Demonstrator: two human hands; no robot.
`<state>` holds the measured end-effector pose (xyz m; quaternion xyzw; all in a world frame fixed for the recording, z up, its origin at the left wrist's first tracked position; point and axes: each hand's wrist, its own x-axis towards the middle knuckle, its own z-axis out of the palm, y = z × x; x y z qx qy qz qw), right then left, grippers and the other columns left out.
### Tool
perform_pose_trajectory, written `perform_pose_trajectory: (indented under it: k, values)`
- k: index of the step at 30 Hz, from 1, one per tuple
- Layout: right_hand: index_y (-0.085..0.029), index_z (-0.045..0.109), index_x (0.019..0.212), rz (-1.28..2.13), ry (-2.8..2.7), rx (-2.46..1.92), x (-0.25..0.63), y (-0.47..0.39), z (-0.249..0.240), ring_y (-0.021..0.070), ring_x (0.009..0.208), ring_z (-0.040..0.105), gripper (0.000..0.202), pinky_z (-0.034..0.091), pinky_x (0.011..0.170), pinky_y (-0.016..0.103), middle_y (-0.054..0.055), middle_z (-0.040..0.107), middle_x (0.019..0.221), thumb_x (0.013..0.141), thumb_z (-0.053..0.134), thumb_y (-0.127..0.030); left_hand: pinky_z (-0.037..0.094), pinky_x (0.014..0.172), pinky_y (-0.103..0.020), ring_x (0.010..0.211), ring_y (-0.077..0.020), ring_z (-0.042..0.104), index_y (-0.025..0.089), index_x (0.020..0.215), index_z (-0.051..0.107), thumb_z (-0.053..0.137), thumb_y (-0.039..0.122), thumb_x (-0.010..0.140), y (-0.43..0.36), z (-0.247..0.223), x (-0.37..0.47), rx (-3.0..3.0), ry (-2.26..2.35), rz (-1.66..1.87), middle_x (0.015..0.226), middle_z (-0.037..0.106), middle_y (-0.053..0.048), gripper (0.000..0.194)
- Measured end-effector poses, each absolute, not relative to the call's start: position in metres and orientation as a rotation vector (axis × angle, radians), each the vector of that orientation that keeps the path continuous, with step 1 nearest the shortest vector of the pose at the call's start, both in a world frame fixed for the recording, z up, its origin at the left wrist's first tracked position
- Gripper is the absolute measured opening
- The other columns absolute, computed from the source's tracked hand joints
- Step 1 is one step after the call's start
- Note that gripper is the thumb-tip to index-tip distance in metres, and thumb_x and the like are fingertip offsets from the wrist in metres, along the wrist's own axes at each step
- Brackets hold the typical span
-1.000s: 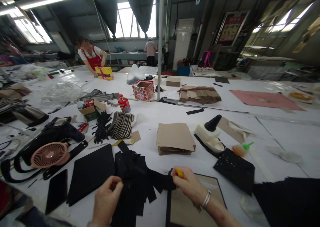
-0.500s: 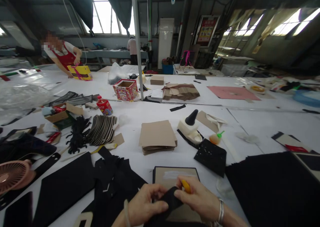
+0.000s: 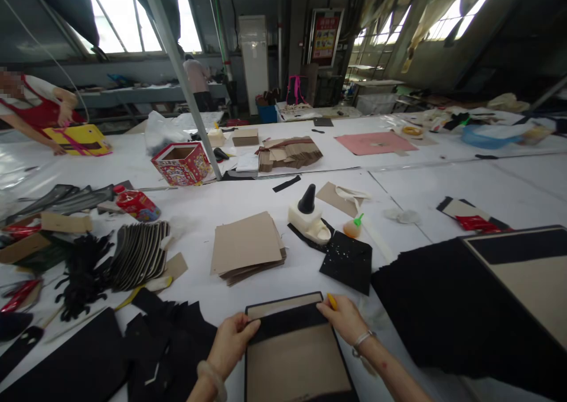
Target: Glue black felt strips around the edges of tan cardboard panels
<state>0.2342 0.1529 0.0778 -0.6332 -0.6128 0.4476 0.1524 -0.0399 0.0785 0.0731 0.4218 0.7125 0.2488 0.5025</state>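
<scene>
Head view shows the left hand (image 3: 231,340) and the right hand (image 3: 346,319) pinching opposite ends of a black strip (image 3: 290,320), which lies across a dark-edged board (image 3: 295,360), near its far edge, toward the tabletop's (image 3: 221,196) near side. The right hand also holds a yellow tool (image 3: 332,301).

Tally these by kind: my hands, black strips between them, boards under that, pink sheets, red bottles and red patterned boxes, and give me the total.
Left hand and right hand: 2
Black strip: 1
Board under it: 1
Pink sheet: 1
Red bottle: 1
Red patterned box: 1
Total: 7
</scene>
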Motion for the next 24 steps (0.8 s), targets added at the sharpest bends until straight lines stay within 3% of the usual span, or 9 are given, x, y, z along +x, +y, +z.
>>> perform_pose_trajectory:
  k: [4,8,24]
  values:
    - [-0.019,0.041,0.055,1.134,-1.857,-1.838,0.230,0.162,0.071,0.0134,0.055,0.042,0.028,0.026,0.054,0.026,-0.004,0.045,0.053,0.080,0.054,-0.021,0.031,0.051,-0.025,0.052,-0.0111,0.041,0.020,0.062,0.048,0.050,0.049,0.075,0.090,0.066,-0.045,1.135,1.816,0.582,0.052,0.044,0.005,0.032]
    - [-0.020,0.039,0.055,1.048,-1.918,-1.865,0.228,0.165,0.065,0.0135,0.054,0.041,0.029,0.024,0.054,0.026,-0.004,0.045,0.053,0.080,0.053,-0.022,0.029,0.051,-0.027,0.051,-0.0131,0.042,0.022,0.056,0.047,0.052,0.045,0.075,0.094,0.065,-0.046,1.158,1.956,0.501,0.049,0.045,0.004,0.031]
    - [-0.021,0.041,0.058,0.998,-1.991,-1.931,0.226,0.165,0.058,0.0158,0.057,0.047,0.025,0.026,0.056,0.027,0.000,0.053,0.057,0.081,0.049,-0.025,0.034,0.056,-0.028,0.057,-0.0177,0.054,0.021,0.054,0.055,0.062,0.048,0.069,0.099,0.063,-0.045,1.090,2.117,0.422,0.052,0.060,0.000,0.032]
